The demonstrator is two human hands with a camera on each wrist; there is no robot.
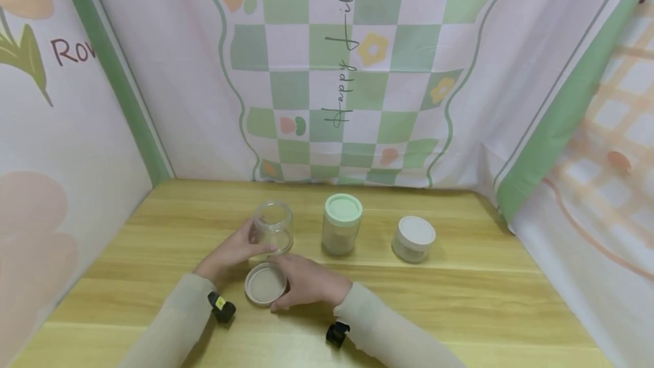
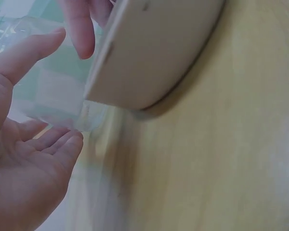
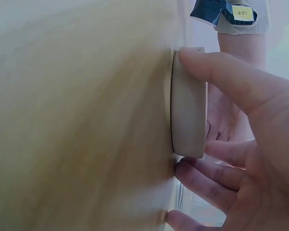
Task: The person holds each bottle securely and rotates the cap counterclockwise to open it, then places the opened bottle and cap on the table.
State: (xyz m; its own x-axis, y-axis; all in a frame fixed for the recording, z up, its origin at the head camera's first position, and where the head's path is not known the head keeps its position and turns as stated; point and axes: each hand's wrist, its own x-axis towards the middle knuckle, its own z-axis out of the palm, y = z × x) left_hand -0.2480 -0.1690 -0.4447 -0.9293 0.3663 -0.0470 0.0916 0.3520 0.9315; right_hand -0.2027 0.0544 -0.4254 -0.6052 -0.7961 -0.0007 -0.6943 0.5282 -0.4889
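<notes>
A clear glass jar (image 1: pixel 276 224) stands upright and lidless on the wooden table, left of the middle. Around its left side curls my left hand (image 1: pixel 232 253), thumb in front and fingers partly hidden behind the glass. Closer to me a round beige lid (image 1: pixel 265 284) lies on the table with its hollow side up. My right hand (image 1: pixel 310 281) holds this lid by its rim, thumb on the near edge and fingers at the far edge. In the right wrist view the lid (image 3: pixel 189 106) sits flat against the tabletop between thumb and fingers.
To the right of the open jar stands a taller jar with a mint-green lid (image 1: pixel 341 226). Further right is a short jar with a white lid (image 1: pixel 414 238). A printed curtain (image 1: pixel 332 90) hangs along the back edge of the wooden table (image 1: pixel 460 300).
</notes>
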